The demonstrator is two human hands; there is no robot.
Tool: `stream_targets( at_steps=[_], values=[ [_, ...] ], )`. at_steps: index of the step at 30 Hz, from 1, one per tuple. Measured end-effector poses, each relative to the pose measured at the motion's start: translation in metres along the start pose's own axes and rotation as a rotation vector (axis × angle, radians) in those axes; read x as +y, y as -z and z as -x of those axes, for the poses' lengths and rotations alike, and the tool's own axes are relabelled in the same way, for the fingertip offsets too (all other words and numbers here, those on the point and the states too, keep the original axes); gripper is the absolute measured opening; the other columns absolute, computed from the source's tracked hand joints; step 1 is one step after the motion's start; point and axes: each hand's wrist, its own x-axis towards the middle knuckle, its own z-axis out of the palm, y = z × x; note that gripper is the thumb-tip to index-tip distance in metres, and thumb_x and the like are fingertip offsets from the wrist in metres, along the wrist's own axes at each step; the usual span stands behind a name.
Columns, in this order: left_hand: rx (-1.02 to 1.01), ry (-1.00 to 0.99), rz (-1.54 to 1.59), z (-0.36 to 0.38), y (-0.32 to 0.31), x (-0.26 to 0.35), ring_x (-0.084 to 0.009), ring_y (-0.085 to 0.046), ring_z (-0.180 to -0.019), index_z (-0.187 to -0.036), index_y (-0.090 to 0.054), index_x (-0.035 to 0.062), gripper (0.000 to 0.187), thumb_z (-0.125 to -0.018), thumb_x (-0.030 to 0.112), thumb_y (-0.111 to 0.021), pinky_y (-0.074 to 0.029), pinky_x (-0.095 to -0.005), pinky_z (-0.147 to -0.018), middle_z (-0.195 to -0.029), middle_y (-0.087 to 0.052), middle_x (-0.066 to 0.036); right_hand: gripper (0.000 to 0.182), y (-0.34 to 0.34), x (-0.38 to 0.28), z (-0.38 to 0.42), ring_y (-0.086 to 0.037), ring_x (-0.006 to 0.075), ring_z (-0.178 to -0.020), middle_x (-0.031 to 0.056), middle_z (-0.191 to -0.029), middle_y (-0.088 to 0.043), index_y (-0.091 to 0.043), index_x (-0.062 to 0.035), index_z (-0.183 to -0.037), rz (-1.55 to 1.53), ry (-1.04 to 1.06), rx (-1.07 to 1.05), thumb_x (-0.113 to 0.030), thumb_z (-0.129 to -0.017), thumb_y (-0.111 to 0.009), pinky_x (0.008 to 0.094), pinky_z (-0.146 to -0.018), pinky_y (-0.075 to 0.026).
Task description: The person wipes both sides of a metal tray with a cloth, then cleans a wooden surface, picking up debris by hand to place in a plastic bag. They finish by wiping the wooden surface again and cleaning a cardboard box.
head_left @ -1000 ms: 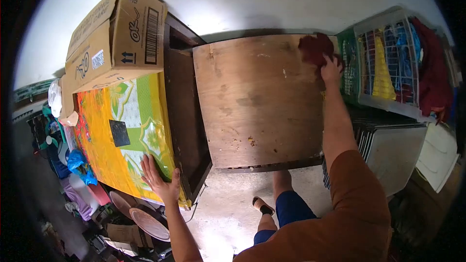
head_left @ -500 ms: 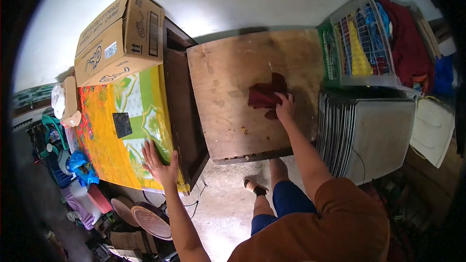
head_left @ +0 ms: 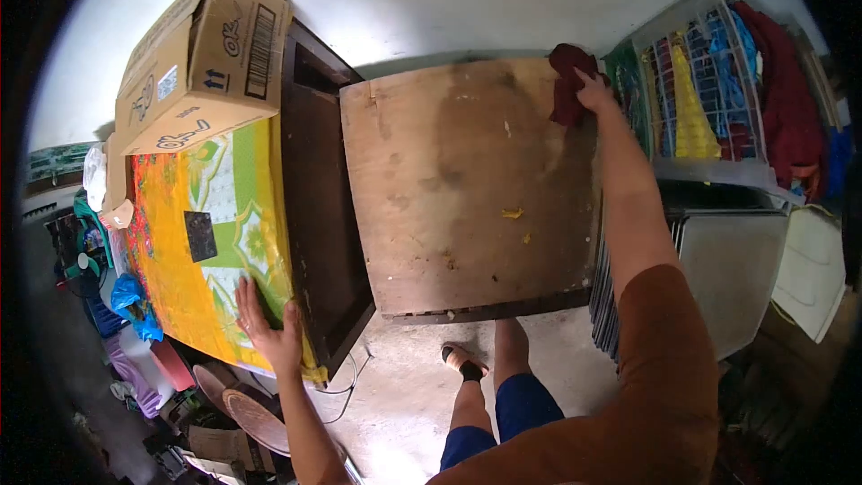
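A dark red cloth [head_left: 567,94] lies bunched at the far right corner of a worn wooden tabletop [head_left: 422,189]. My right hand [head_left: 595,90] grips the cloth and presses it against the wood, with that arm stretched out. Small yellow bits [head_left: 513,213] and pale specks are on the tabletop. My left hand [head_left: 269,330] rests with fingers spread on the near right edge of a table with a yellow and green patterned plastic cover [head_left: 171,242]. A dark square patch [head_left: 200,236] lies on that cover, beyond the hand.
A large cardboard box [head_left: 215,72] stands at the back of the covered table. To the right are a clear plastic crate [head_left: 709,81] of coloured things and a stack of flat trays [head_left: 727,260]. Round stools [head_left: 256,418] and clutter fill the lower left.
My right hand has carried the cloth from the middle right of the tabletop to its far right corner. My left hand stays on the cover. The view has shifted slightly.
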Motion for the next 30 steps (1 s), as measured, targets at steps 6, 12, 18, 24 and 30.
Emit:
stream_targets(
  at_steps=[6,12,18,24,30],
  values=[
    [-0.004,-0.020,-0.035,-0.001,0.000,0.001,-0.0353,-0.032,-0.141,-0.141,-0.046,0.0096,0.067,-0.085,0.041,-0.066,-0.017,-0.0546,-0.114,-0.150,-0.042,-0.013,0.063,-0.021,-0.028,0.098,-0.032,0.0444,-0.135,0.0173,-0.154,-0.027,-0.030,-0.0302,-0.151,-0.075,-0.308,0.203,-0.025,-0.091,-0.050,0.0577,-0.110,-0.028],
    [0.021,-0.027,-0.095,0.000,0.000,0.001,-0.0346,-0.035,-0.139,-0.140,-0.047,0.0108,0.062,-0.086,0.032,-0.067,-0.020,-0.0511,-0.113,-0.148,-0.043,-0.013,0.063,-0.095,-0.001,0.235,-0.033,0.0439,-0.133,0.0179,-0.149,-0.031,-0.034,-0.0258,-0.150,-0.068,-0.248,0.175,-0.026,-0.092,-0.059,0.0535,-0.108,-0.032],
    [0.014,0.002,-0.063,0.001,-0.004,-0.010,-0.0297,-0.030,-0.143,-0.142,-0.046,0.0145,0.068,-0.084,0.042,-0.068,-0.014,-0.0637,-0.112,-0.151,-0.040,-0.005,0.063,-0.122,0.010,0.304,-0.038,0.0414,-0.128,0.0168,-0.145,-0.036,-0.038,-0.0266,-0.147,-0.036,-0.219,0.197,-0.022,-0.090,-0.064,0.0495,-0.105,-0.037],
    [0.034,0.018,-0.083,0.004,-0.005,-0.010,-0.0278,-0.031,-0.143,-0.141,-0.047,0.0163,0.068,-0.084,0.047,-0.067,-0.014,-0.0670,-0.110,-0.150,-0.042,-0.003,0.063,-0.144,0.008,0.351,-0.042,0.0414,-0.121,0.0161,-0.142,-0.038,-0.040,-0.0305,-0.144,-0.079,-0.382,0.227,-0.023,-0.087,-0.065,0.0515,-0.100,-0.042],
    [0.048,0.022,-0.118,0.006,-0.007,-0.010,-0.0276,-0.031,-0.143,-0.142,-0.047,0.0171,0.070,-0.084,0.052,-0.065,-0.012,-0.0700,-0.109,-0.151,-0.041,-0.003,0.057,-0.152,-0.009,0.397,-0.046,0.0436,-0.117,0.0160,-0.141,-0.041,-0.047,-0.0285,-0.140,-0.163,-0.277,0.193,-0.024,-0.086,-0.065,0.0525,-0.095,-0.046]
  ],
)
